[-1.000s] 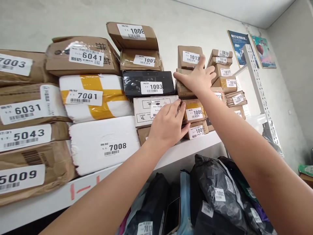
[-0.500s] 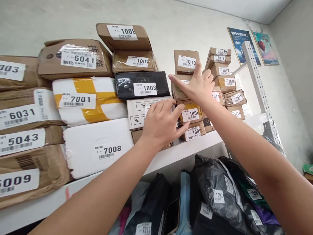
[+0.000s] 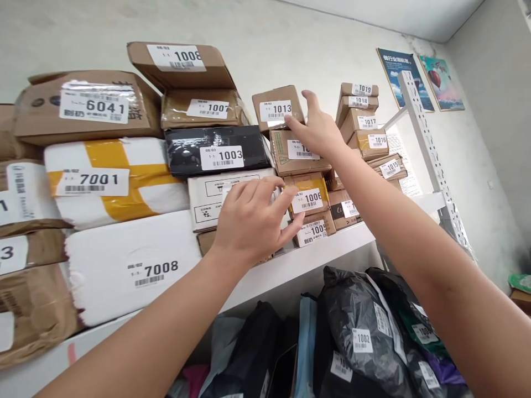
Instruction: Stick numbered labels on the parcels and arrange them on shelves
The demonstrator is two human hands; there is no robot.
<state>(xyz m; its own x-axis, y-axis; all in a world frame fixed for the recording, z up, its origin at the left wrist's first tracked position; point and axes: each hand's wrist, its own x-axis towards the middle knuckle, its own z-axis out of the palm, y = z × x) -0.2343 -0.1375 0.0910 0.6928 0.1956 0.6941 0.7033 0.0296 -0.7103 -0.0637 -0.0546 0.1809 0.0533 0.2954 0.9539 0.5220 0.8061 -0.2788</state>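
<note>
My right hand (image 3: 317, 127) reaches up to a small cardboard box (image 3: 259, 105) labelled 1013. Its thumb lies on the box's lower right front and its index finger is at the right side; the other fingers are hidden. Under that box sits another cardboard box (image 3: 282, 157) in the stack. My left hand (image 3: 249, 218) is lower, fingers curled and thumb apart, holding nothing. It is in front of a white carton (image 3: 203, 190) and beside the taped box (image 3: 293, 183) labelled 1006; whether it touches them I cannot tell.
On the white shelf (image 3: 323, 253), at left, stand a black box (image 3: 182, 152), white parcels (image 3: 99, 276) and a large brown carton (image 3: 41, 119). Narrow boxes (image 3: 352, 121) are stacked right, near a perforated post (image 3: 427, 138). Bagged parcels (image 3: 344, 298) lie below.
The view has turned slightly right. The box labelled 1013 has slid left against its neighbours. My right thumb has come up onto its front; my left hand stays by the taped box.
</note>
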